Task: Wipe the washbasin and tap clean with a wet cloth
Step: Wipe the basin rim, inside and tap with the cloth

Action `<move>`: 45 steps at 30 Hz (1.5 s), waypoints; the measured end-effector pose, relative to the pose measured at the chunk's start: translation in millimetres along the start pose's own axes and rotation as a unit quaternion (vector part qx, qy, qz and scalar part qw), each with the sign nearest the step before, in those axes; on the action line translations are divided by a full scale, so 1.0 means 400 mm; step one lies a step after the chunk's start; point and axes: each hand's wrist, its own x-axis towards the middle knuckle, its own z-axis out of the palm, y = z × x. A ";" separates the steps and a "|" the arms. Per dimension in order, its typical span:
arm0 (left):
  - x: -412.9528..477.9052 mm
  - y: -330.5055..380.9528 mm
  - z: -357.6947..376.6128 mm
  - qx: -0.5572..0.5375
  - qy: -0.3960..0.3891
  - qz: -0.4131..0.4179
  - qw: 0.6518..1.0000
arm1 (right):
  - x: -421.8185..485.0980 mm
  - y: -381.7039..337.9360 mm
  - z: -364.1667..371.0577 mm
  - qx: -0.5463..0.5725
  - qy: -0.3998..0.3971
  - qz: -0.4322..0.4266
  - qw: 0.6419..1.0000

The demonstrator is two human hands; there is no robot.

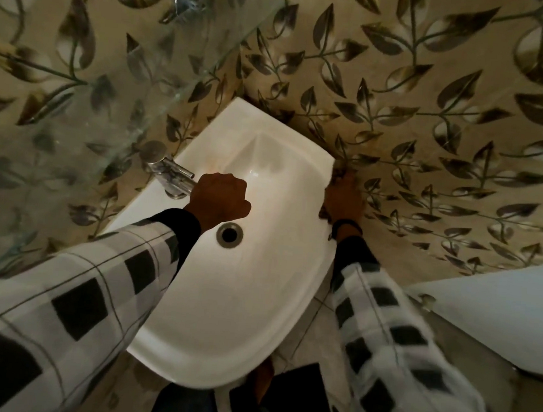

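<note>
Washbasin (238,301): white ceramic, against a leaf-patterned wall (438,89); steel drain (229,232) near centre.
Tap (168,172): chrome, on the basin's left rim, spout pointing over the bowl.
Left hand (220,198): curled in a fist over the spout's end; whether it grips anything, cannot tell.
Right hand (343,199): at the basin's right rim, blurred; fingers' state cannot be told.
Glass panel (109,93): left of the tap.

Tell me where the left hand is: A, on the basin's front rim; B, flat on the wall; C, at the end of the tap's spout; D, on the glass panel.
C: the left hand is curled right at the spout tip of the tap, over the washbasin bowl.
</note>
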 end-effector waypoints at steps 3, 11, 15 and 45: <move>-0.002 0.003 -0.003 -0.003 0.005 -0.001 1.000 | 0.094 -0.036 -0.020 -0.095 0.019 0.011 0.995; 0.001 -0.001 -0.004 -0.015 -0.001 0.009 1.000 | 0.024 0.009 -0.033 -0.063 0.004 -0.034 0.997; 0.004 -0.001 -0.003 -0.020 -0.001 0.008 1.000 | -0.072 0.057 0.018 0.041 0.024 0.039 0.998; 0.003 0.003 -0.012 -0.005 -0.026 -0.036 0.999 | 0.193 -0.002 -0.025 -0.406 -0.097 -0.349 0.839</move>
